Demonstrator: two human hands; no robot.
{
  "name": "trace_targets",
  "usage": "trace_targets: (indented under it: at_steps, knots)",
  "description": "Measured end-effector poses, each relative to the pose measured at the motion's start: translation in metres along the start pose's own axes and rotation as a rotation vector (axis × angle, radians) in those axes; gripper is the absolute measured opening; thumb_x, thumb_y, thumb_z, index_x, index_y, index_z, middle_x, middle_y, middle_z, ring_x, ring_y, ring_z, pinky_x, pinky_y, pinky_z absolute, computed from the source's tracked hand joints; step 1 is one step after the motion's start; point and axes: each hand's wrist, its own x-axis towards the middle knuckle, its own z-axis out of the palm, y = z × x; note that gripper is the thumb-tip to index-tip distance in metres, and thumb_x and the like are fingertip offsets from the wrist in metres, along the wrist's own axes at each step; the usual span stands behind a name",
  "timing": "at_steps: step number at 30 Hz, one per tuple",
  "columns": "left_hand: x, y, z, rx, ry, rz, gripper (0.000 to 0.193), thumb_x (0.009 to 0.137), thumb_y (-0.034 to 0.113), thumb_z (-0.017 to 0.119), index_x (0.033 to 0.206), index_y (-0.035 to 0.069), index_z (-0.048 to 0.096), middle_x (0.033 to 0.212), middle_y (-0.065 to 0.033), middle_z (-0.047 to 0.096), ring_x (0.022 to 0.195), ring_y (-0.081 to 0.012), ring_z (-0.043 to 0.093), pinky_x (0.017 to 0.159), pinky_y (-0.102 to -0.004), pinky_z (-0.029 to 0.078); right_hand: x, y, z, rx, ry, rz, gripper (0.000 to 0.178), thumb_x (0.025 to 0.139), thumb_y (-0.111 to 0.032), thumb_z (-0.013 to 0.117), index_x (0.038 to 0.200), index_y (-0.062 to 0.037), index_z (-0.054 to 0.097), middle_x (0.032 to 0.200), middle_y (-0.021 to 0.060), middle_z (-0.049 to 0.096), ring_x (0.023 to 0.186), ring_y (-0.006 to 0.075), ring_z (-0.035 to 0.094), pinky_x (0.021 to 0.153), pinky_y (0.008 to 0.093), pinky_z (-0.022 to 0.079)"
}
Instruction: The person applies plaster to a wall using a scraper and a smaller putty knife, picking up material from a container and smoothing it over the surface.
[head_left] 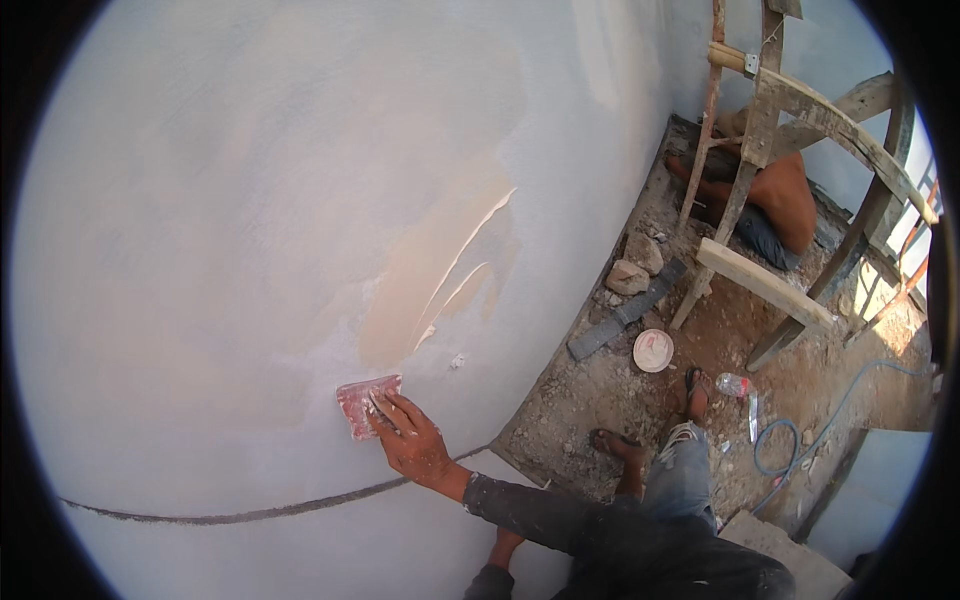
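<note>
1. R hand (412,442): fingers bent, gripping red scraper (360,402) at its lower-right edge; most of the blade sticks out up-left past the fingertips. Scraper face smeared w/ white, up against the wall (200,230).
2. L hand (507,545): mostly hidden behind R forearm; can't tell if fingers are open or closed.
3. Cream streaks (465,245) on wall, up-right of scraper, over a beige patch; small white dab (457,360) nearer R hand.
4. Ground: white tub (636,352) w/ pale paste, ahead of sandalled feet; clear plastic bottle (733,384) w/ red marking, any lettering too small to read; blue hose (775,470) to the right.
5. Far: wooden trestle (765,280), co-worker (785,205) crouched behind it.
</note>
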Motion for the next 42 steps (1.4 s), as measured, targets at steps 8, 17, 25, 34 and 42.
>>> trace_targets:
  at_steps: [8, 17, 25, 34, 42]
  knots:
    - [0.006, 0.018, 0.002, -0.124, -0.174, -0.532, 0.045, 0.096, 0.030, 0.074, 0.140, 0.023, 0.069, 0.119, -0.0188, 0.073, 0.112, -0.0367, 0.071, 0.100, -0.0465, 0.055, 0.103, 0.107, -0.123, 0.007, 0.422, 0.273, 0.036, 0.103, -0.001, 0.057, 0.138, 0.0065, 0.064, 0.135, 0.0251, 0.069, 0.125, 0.0408, 0.066, 0.106, 0.0442, 0.052]
    - [-0.010, 0.019, 0.011, -0.167, -0.156, -0.554, 0.041, 0.097, 0.030, 0.071, 0.137, 0.023, 0.071, 0.123, -0.0188, 0.075, 0.118, -0.0363, 0.071, 0.101, -0.0464, 0.055, 0.193, 0.117, -0.136, -0.151, 0.367, 0.134, 0.041, 0.100, -0.001, 0.058, 0.141, 0.0027, 0.064, 0.136, 0.0204, 0.068, 0.125, 0.0367, 0.063, 0.105, 0.0448, 0.052]
    - [-0.007, 0.029, 0.024, -0.062, -0.156, -0.458, 0.042, 0.098, 0.033, 0.069, 0.136, 0.016, 0.070, 0.131, -0.0204, 0.071, 0.124, -0.0385, 0.067, 0.105, -0.0486, 0.052, 0.034, -0.022, -0.008, 0.011, 0.048, -0.052, 0.056, 0.079, 0.012, 0.065, 0.134, 0.0027, 0.069, 0.138, 0.0207, 0.066, 0.126, 0.0394, 0.063, 0.103, 0.0474, 0.055]
    - [0.006, 0.026, 0.024, -0.222, -0.142, -0.554, 0.046, 0.101, 0.031, 0.067, 0.140, 0.007, 0.064, 0.116, -0.0151, 0.075, 0.104, -0.0310, 0.072, 0.093, -0.0435, 0.056, 0.055, 0.082, -0.116, 0.140, 0.053, 0.052, 0.047, 0.091, 0.012, 0.060, 0.137, 0.0017, 0.068, 0.133, 0.0215, 0.071, 0.125, 0.0402, 0.066, 0.106, 0.0441, 0.053]
    - [0.026, 0.052, 0.005, -0.634, 0.052, -0.812, 0.027, 0.103, 0.030, 0.067, 0.116, 0.007, 0.065, 0.093, -0.0085, 0.072, 0.079, -0.0170, 0.070, 0.067, -0.0355, 0.056, 0.199, 0.208, -0.279, -0.189, 0.125, -0.188, 0.049, 0.094, 0.012, 0.060, 0.139, -0.0053, 0.068, 0.137, 0.0160, 0.071, 0.128, 0.0358, 0.066, 0.106, 0.0421, 0.053]
